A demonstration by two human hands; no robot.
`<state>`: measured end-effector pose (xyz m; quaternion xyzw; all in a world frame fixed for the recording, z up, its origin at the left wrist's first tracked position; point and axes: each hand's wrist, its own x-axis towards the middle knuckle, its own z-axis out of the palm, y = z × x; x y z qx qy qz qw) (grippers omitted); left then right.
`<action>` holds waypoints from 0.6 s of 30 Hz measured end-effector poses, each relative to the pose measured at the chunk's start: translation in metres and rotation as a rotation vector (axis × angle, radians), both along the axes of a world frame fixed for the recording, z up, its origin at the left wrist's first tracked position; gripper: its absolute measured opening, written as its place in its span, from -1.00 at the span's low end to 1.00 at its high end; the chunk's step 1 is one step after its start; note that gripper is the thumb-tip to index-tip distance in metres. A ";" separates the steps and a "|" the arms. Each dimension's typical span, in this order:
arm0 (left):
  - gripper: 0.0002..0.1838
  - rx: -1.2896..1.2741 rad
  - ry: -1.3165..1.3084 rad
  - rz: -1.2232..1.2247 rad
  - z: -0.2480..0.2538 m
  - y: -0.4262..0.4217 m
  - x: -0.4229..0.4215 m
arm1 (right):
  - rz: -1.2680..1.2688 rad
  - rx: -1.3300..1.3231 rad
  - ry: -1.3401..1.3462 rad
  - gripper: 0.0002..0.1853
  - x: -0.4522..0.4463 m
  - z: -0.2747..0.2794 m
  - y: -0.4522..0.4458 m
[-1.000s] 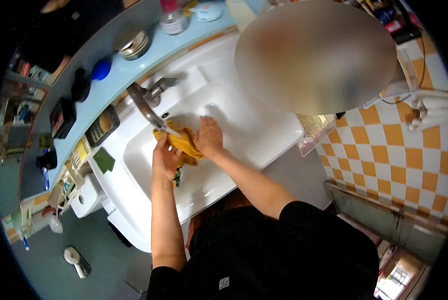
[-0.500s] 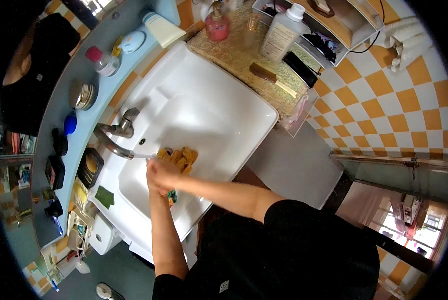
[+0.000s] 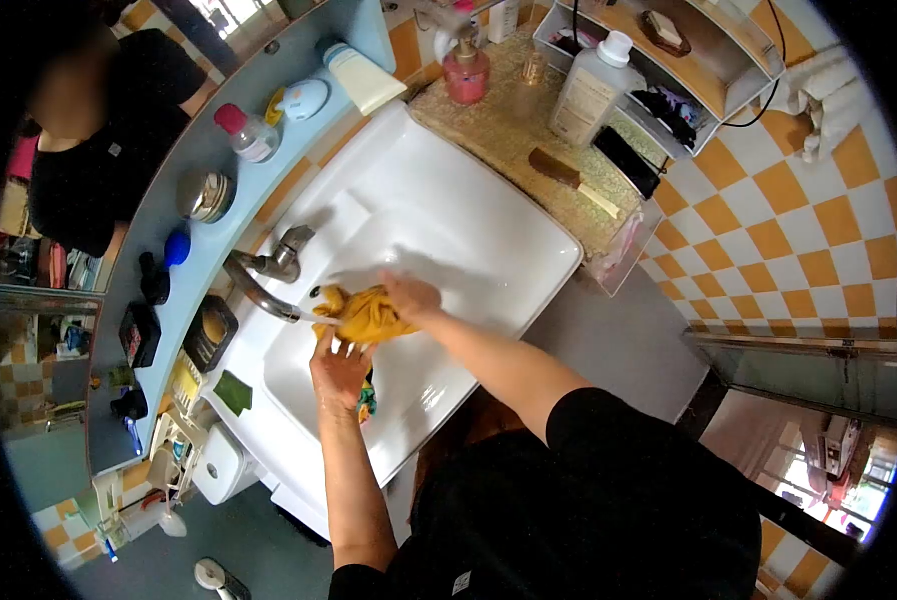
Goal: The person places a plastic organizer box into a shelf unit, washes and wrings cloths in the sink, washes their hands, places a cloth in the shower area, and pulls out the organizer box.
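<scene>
A wet mustard-yellow cloth point(image 3: 367, 315) is bunched over the white sink point(image 3: 489, 215), below the faucet point(image 3: 259, 285), with water running onto it. My right hand point(image 3: 414, 300) grips its right end, fingers closed round the fabric. At the cloth's lower left edge is my left hand point(image 3: 341, 372), its fingers spread and touching the cloth; the fingertips are partly hidden. A multicoloured cloth point(image 3: 367, 398) lies in the basin beside my left wrist, partly covered.
A green piece point(image 3: 234, 393) lies on the sink's left rim, near a soap dish point(image 3: 212, 335). Bottles line the blue shelf point(image 3: 254, 180). On the right counter are a pink pump bottle point(image 3: 466, 75), a large white-capped bottle point(image 3: 589, 90), a comb point(image 3: 574, 180) and a phone point(image 3: 626, 162).
My hands have moved apart from being clasped together. The right hand now holds the yellow cloth, lifted and spread more under the water; the left has opened beside it. The view has shifted slightly.
</scene>
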<state>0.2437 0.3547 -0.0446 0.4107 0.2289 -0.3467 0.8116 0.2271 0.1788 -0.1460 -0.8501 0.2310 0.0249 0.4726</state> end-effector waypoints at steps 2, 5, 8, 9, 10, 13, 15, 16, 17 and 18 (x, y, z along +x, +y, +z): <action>-0.08 0.151 0.193 0.075 -0.026 0.021 0.003 | -0.057 0.719 0.328 -0.48 -0.006 -0.016 -0.010; 0.01 -0.015 0.425 -0.203 -0.049 0.031 0.005 | 0.169 0.007 0.089 -0.46 -0.013 -0.034 0.042; -0.15 -0.175 0.174 -0.318 -0.068 0.030 0.009 | 0.373 -0.024 0.079 -0.42 -0.030 0.059 0.076; -0.22 -0.196 0.134 -0.364 -0.067 0.033 0.013 | 0.488 -0.034 0.069 -0.42 -0.035 0.093 0.076; -0.28 -0.217 0.091 -0.408 -0.066 0.035 0.018 | 0.601 -0.039 0.054 -0.42 -0.039 0.126 0.077; -0.48 -0.333 -0.091 -0.471 -0.125 0.077 0.051 | 0.689 0.113 -0.086 -0.38 -0.042 0.156 0.056; -0.59 0.105 0.030 -0.280 -0.069 0.070 0.044 | 0.451 0.396 -0.232 -0.37 -0.033 0.132 0.032; -0.59 0.008 -0.082 -0.294 -0.040 0.055 0.029 | 0.350 0.488 -0.215 -0.27 -0.024 0.115 0.020; -0.58 -0.095 -0.017 -0.183 -0.027 0.044 0.017 | 0.200 0.604 -0.212 -0.22 -0.020 0.091 0.021; -0.57 -0.195 0.052 -0.069 -0.018 0.036 0.006 | 0.049 0.720 -0.208 -0.16 -0.019 0.085 0.019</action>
